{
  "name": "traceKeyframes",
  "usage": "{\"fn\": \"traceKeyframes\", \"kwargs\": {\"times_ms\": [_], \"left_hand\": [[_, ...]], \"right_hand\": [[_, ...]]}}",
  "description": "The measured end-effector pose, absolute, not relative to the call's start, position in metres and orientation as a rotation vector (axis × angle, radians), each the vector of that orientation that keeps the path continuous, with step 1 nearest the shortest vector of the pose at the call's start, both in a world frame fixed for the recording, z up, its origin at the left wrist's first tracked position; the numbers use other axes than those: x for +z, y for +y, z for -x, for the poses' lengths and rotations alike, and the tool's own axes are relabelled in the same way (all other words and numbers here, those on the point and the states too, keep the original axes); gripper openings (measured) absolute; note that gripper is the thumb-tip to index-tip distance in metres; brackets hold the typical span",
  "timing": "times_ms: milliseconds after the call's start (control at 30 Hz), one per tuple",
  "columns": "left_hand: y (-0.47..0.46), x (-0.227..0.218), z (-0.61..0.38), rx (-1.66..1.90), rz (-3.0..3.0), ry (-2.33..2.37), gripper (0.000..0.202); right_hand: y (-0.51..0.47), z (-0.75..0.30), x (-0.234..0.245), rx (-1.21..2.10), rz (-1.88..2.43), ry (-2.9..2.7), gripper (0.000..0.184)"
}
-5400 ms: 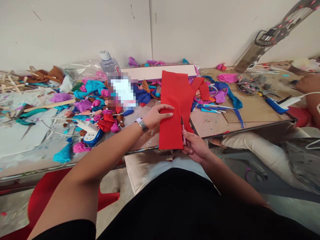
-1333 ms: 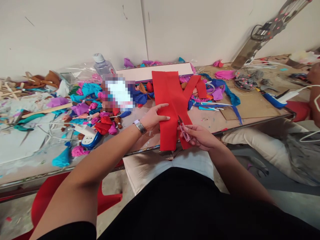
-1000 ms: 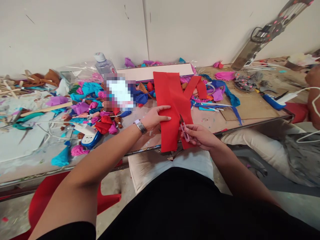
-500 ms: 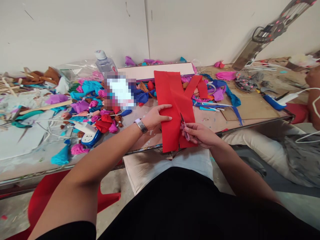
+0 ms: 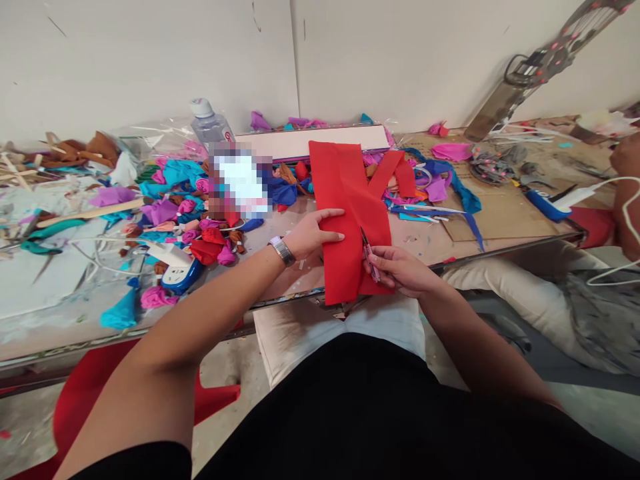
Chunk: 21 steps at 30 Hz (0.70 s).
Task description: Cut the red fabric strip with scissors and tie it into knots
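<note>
A red sheet of cloth-like material (image 5: pixel 333 193) lies over the table's front edge, slit from its near end upward. My left hand (image 5: pixel 316 235) rests on its left side with thumb and forefinger spread apart on top. The other fingers are hidden. My right hand (image 5: pixel 400 268) grips a small pair of scissors (image 5: pixel 371 261) by pinkish handles, the blades pointing away from me at the slit. Right of the slit, a red flap (image 5: pixel 377 233) hangs beside the scissors. A narrower red strip (image 5: pixel 387 172) lies just behind it.
Coloured scraps and rolled pieces (image 5: pixel 200 220) are heaped to the left. A bottle (image 5: pixel 210 123), a blurred bright screen (image 5: pixel 240 180) and a blue-white power strip (image 5: pixel 183 277) stand among them. Cardboard (image 5: pixel 495 213) and another power strip (image 5: pixel 553 202) are right, near another person's arm (image 5: pixel 627 180).
Both hands and the red sheet stay almost where they were. The scissors and right hand have shifted only very slightly.
</note>
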<state>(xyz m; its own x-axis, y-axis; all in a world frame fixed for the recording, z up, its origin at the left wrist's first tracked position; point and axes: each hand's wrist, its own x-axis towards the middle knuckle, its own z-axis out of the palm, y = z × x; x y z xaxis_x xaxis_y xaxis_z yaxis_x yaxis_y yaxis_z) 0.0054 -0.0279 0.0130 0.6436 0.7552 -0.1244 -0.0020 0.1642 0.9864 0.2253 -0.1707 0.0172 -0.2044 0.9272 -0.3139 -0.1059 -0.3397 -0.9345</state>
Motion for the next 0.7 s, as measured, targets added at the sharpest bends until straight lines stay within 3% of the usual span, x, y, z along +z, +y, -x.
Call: {"fn": "traceKeyframes", "kwargs": {"times_ms": [700], "left_hand": [[-0.0274,0.0098,-0.0063,0.641,-1.3,0.682,0.085]], "right_hand": [[-0.1706,-0.2247,0.0162,1.708,1.207,-1.02,0.043]]}}
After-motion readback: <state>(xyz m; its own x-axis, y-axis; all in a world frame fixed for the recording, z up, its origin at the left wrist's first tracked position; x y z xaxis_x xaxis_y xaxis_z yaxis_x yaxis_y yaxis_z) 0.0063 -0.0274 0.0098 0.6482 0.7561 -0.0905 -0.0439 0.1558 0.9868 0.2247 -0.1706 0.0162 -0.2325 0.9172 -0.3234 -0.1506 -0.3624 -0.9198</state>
